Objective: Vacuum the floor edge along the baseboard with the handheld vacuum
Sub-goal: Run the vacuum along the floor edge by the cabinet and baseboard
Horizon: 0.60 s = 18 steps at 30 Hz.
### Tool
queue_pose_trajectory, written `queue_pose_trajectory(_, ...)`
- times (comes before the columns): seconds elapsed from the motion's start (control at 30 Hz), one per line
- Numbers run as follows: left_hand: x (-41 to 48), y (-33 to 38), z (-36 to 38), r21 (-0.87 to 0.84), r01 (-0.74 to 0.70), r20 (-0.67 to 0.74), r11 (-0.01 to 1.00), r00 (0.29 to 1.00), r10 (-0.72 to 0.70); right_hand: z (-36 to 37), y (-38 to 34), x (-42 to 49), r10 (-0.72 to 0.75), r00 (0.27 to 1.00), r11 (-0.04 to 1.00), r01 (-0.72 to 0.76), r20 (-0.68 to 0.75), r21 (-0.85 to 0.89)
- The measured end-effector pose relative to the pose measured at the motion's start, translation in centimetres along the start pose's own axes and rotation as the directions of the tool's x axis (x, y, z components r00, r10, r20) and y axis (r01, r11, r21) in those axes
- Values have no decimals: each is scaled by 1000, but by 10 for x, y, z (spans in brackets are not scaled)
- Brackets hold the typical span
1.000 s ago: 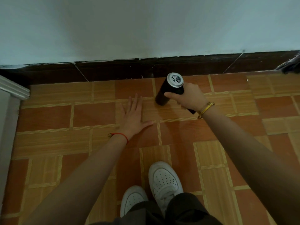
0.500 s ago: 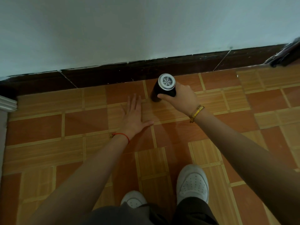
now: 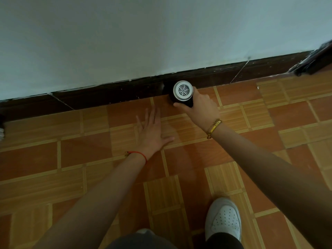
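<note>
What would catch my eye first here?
The black vacuum with its round white grille, held by the right hand against the dark baseboard. Next, the left hand spread flat on the orange tiled floor, and one white shoe below.

A pale wall (image 3: 125,33) fills the far half. At near right, a white perforated shoe (image 3: 223,219) rests on the tiles. A dark object (image 3: 316,60) sits far right.
</note>
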<state>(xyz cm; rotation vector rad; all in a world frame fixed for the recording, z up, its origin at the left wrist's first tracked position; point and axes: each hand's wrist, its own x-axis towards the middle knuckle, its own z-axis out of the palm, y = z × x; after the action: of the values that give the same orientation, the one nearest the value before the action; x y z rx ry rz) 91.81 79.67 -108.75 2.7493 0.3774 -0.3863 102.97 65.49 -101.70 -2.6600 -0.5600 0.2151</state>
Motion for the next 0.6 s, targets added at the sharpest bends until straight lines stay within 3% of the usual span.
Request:
queue_pose_trajectory(0.1, 4, 4, 0, 14, -5, 14, 1000, 1000, 5, 2, 4, 4, 39, 999, 999, -40, -37, -11)
queue_pose_trajectory(0.3, 8, 10, 3, -3, -20, 2, 1000, 1000, 20, 3, 11, 8, -59, 998, 998, 59, 4, -19)
queue_pose_trajectory(0.6, 10, 34, 0, -18, -38, -10, 999, 999, 38, -10, 45, 8, 12, 997, 999, -15, -80, -37)
